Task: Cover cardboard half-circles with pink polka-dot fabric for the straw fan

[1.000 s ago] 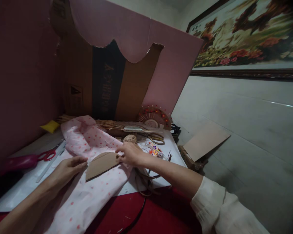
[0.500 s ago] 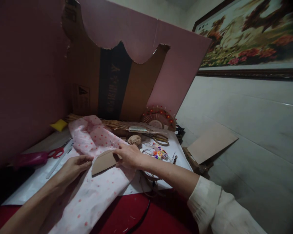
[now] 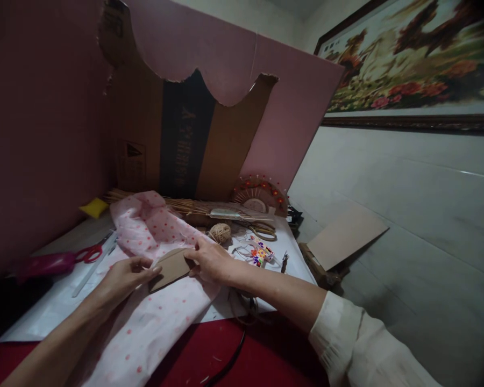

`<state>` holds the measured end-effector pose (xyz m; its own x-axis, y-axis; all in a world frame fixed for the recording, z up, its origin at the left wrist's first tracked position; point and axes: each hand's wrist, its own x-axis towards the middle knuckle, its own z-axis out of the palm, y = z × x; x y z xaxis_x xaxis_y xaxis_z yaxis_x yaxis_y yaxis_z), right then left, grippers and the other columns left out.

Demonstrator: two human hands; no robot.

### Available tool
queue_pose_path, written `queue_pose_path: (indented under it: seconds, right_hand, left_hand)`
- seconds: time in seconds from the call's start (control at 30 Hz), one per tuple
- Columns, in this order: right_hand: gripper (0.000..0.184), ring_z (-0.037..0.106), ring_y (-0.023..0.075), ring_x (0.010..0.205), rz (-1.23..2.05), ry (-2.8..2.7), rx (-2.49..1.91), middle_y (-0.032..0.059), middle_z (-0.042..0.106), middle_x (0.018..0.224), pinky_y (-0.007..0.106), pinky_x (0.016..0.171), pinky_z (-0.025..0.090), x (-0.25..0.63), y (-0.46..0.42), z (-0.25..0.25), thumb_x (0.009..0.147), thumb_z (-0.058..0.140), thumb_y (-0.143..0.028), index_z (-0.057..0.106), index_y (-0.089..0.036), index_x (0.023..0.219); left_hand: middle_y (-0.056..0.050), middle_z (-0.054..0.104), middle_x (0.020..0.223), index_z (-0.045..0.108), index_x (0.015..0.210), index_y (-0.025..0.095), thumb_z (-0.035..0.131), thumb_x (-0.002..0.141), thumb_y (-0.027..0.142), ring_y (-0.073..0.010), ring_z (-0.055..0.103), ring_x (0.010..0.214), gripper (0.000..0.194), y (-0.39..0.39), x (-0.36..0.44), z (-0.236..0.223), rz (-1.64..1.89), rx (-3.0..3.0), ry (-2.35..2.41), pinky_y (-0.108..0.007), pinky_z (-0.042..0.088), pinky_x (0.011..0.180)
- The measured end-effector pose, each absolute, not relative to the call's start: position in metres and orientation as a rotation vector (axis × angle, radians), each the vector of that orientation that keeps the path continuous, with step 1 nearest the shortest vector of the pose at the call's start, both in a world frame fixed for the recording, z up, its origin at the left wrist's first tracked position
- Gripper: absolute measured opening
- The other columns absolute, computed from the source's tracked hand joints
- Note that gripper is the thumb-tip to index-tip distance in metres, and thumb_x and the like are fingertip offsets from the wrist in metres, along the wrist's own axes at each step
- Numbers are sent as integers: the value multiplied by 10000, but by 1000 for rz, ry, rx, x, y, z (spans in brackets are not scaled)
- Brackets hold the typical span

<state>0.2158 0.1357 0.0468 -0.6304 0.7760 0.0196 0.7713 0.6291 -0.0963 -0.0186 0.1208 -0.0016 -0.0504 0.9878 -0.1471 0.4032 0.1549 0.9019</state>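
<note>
1. Red cover (image 3: pixel 193 352) fills the near edge, with a dark strap (image 3: pixel 232 361) lying across it; a white sheet (image 3: pixel 52 312) spreads beyond.
2. Over the sheet lies a dotted cloth (image 3: pixel 161 325), running from the bottom edge away to a crumpled heap.
3. On the cloth's middle sits the card (image 3: pixel 171 272), a small brown piece with a curved far edge and a straighter near one. Its long axis slants from near left to far right, between the two hands.
4. From the left hand (image 3: pixel 134 275), the card lies directly to the right. Thumb and fingertips draw close together at its near-left end; whether they pinch it or merely touch it, one cannot tell.
5. From the right hand (image 3: pixel 210 260), the card lies to the left and slightly nearer the person. Thumb and fingers appear clamped on its far-right end, covering more of it than the left hand does, so this hand has the closer hold.
6. Past the right hand come a twine ball (image 3: pixel 220 233) and shears (image 3: pixel 264 231); red scissors (image 3: pixel 89 253) lie well to the left.
7. Farther back are thin sticks (image 3: pixel 185 206), a pink panel (image 3: pixel 302 97) and a framed picture (image 3: pixel 411 70).
</note>
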Motion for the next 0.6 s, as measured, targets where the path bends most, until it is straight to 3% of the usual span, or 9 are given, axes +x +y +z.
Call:
queue_pose_path:
  seconds: [0.17, 0.33, 0.5, 0.6]
  right_hand:
    - [288, 541, 164, 796, 163, -2815, -1295, 86, 568, 1118, 262, 655, 419, 218, 134, 49, 851, 635, -308, 681, -222, 1122]
    - [260, 534, 170, 765, 188, -2859, -1275, 67, 586, 1031, 257, 593, 379, 220, 131, 57, 827, 645, -335, 706, -237, 1060]
    - [244, 531, 170, 782, 169, -2853, -1245, 47, 583, 1010, 255, 598, 369, 223, 131, 57, 849, 616, -332, 707, -260, 1065]
    - [230, 516, 166, 764, 156, -2845, -1229, 43, 580, 1005, 260, 596, 359, 223, 132, 54, 848, 603, -294, 711, -260, 1048]
  left_hand:
    - [-59, 660, 609, 641, 572, 177, 666, 408, 737, -224, 560, 627, 584, 128, -11, 0, 843, 1474, 1725, -307, 376, 589]
    - [-94, 675, 606, 646, 544, 191, 596, 468, 725, -278, 600, 649, 542, 128, -7, 14, 717, 1637, 1794, -334, 364, 587]
    - [-127, 726, 809, 715, 757, 192, 536, 719, 590, -329, 636, 821, 438, 130, -9, 44, 682, 1827, 1947, -362, 370, 657]
    - [-75, 715, 818, 690, 870, 178, 512, 841, 391, -246, 650, 781, 279, 139, -4, 58, 689, 1871, 1936, -333, 411, 674]
